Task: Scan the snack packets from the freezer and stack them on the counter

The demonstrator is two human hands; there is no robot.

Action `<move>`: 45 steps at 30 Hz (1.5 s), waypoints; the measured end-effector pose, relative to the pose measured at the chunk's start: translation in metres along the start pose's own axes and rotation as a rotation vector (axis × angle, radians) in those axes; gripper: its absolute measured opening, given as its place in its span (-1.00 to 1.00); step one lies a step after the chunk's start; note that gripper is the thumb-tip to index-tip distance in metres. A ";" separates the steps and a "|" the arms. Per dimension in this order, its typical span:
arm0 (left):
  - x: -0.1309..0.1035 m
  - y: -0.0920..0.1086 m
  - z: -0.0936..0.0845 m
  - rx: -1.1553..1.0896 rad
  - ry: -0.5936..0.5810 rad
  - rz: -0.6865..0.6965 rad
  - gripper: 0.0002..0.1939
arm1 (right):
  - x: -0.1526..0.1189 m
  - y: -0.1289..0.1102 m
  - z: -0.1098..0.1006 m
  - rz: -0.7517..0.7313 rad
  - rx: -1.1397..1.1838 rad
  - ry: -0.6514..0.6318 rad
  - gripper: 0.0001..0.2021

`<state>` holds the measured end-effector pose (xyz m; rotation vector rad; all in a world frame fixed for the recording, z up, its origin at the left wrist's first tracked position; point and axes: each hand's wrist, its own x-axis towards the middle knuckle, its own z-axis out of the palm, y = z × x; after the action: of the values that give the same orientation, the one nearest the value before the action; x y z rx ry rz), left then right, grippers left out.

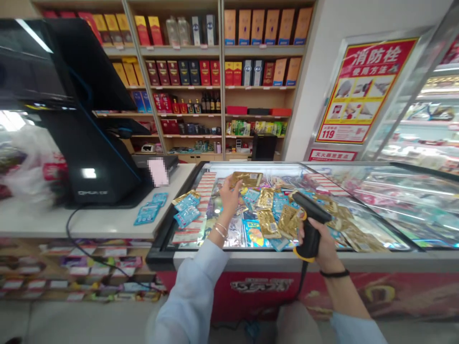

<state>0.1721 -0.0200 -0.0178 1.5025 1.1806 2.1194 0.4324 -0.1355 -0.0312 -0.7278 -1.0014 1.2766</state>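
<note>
In my left hand (230, 193) is a gold foil packet (253, 179), gripped at its left end above the glass top of a chest freezer (201, 255). My right hand (324, 243) is wrapped round the handle of a black and yellow barcode scanner (311, 229), its head tilted up and to the left. Between the hands lie several gold packets (268, 223) and blue packets (281, 204), loosely heaped on the glass. Two blue packets (187, 216) and a gold one rest at the freezer's left side.
A black cash register terminal (96, 157) stands on the white counter (107, 224) at the left, with blue packets (148, 212) before it. Cables hang from the counter front and the scanner. Shelves of boxed bottles (186, 71) and a red fire-hydrant poster (366, 91) are behind.
</note>
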 end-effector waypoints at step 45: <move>-0.015 -0.033 -0.224 1.431 -0.015 -0.140 -0.55 | 0.006 0.151 0.162 0.393 0.278 -0.318 -0.62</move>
<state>-0.0267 -0.1098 -0.0796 1.6610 2.9369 0.9716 0.2217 -0.1168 -0.0974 -0.5279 -0.9314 1.8768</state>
